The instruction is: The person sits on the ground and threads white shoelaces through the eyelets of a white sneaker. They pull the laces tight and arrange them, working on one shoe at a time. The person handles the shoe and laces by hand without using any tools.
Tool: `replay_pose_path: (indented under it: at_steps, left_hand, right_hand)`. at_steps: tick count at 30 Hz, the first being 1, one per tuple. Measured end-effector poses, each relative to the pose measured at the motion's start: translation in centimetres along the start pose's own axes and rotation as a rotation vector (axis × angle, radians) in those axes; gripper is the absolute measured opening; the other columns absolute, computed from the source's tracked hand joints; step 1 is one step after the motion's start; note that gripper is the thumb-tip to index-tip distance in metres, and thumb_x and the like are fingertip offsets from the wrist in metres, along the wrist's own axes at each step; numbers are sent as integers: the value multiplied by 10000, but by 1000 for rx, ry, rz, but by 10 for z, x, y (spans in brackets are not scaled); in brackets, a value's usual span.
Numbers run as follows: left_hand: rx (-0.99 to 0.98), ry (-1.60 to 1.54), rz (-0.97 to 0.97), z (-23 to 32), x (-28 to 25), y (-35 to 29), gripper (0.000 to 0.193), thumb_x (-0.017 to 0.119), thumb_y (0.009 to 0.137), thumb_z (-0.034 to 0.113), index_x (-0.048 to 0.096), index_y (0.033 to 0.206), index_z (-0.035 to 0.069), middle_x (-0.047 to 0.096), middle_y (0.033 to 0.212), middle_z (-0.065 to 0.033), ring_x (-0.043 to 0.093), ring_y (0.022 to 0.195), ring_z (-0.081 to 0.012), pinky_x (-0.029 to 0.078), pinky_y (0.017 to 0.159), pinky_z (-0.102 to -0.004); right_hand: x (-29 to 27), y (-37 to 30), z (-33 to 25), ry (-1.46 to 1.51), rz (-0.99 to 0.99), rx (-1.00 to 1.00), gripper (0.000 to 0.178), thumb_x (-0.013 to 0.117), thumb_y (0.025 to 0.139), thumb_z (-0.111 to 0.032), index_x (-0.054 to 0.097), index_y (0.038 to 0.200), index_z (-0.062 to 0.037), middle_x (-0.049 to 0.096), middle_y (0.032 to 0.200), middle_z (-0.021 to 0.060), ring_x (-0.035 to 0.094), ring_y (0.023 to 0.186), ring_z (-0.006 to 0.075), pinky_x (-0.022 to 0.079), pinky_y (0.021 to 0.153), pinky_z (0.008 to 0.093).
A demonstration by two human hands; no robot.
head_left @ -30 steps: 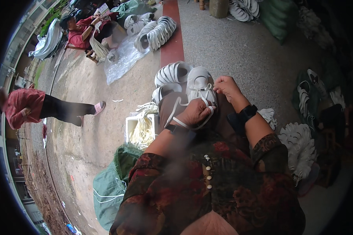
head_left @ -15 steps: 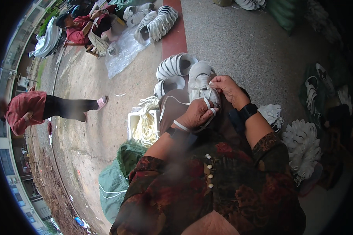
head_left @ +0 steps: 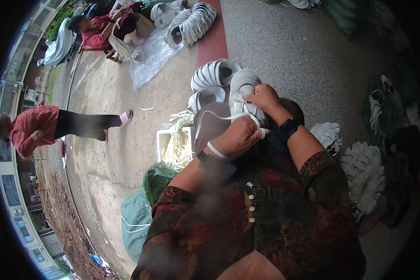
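A light grey and white shoe upper (head_left: pixel 244 83) rests on my lap, its toe end pointing away from me. A white shoelace (head_left: pixel 219 115) runs from its lacing area in a loop to the left. My left hand (head_left: pixel 239 136) is closed on this shoelace, which wraps round its fingers just below the shoe. My right hand (head_left: pixel 266 100) grips the right side of the shoe, with the thumb pressed on the lacing area. The fingers' undersides are hidden. A white band circles my left wrist, a dark one my right.
Stacked shoe uppers (head_left: pixel 210 76) stand just beyond my knees. A white box of laces (head_left: pixel 160 142) and a green sack (head_left: pixel 135 224) are at left. More white uppers (head_left: pixel 365 175) lie at right. One person (head_left: pixel 42 126) stands at left; another (head_left: pixel 97 35) sits far left.
My right hand has moved from pinching near the lace to gripping the shoe's side. My left hand has pulled the lace tighter toward me. The view has shifted slightly.
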State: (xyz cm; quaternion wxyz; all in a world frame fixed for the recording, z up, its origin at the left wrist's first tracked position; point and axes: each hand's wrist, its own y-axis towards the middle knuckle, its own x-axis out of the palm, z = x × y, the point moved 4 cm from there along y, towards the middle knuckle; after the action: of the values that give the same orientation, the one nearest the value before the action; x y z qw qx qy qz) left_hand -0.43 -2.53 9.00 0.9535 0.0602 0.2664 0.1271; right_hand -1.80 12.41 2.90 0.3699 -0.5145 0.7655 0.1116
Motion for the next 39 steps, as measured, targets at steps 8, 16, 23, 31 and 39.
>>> replay_pose_path:
  at_steps: [8, 16, 23, 31, 39]
  left_hand:
    - [-63, -281, -99, 81, 27, -38, 483, 426, 955, 357, 443, 621, 9, 374, 535, -111, 347, 495, -243, 311, 482, -345]
    - [60, -320, 6, 88, 18, -44, 409, 434, 946, 315, 442, 665, 19, 407, 677, -117, 380, 631, -283, 327, 574, -372]
    - [223, -114, 69, 101, 3, -38, 225, 541, 867, 166, 474, 704, 26, 434, 719, -108, 431, 695, -306, 377, 673, -389]
    - [207, -113, 55, 100, -1, -38, 217, 559, 856, 159, 476, 712, 20, 427, 717, -120, 439, 703, -317, 384, 664, -397]
    - [232, -170, -25, 95, 8, -35, 245, 568, 862, 178, 481, 713, 4, 437, 706, -128, 450, 711, -319, 388, 647, -407]
  right_hand:
    - [9, 4, -1, -122, 113, -6, 402, 742, 620, -353, 667, 747, 22, 646, 780, 223, 650, 738, 332, 505, 689, 384]
    - [4, 1, 9, 227, -1, -2, 316, 700, 727, -308, 590, 650, -22, 600, 668, 105, 544, 567, 173, 439, 545, 313]
    - [-6, -34, 26, 811, -83, -40, 200, 618, 840, -164, 540, 676, -80, 494, 611, -33, 413, 544, 46, 331, 504, 196]
    - [-9, -58, 10, 658, 0, -205, 177, 622, 814, -76, 518, 673, -49, 465, 606, -48, 390, 569, 37, 334, 500, 217]
    - [-17, -77, -21, 408, -1, -441, 38, 624, 755, -22, 592, 775, -14, 554, 771, 30, 488, 704, 80, 415, 625, 237]
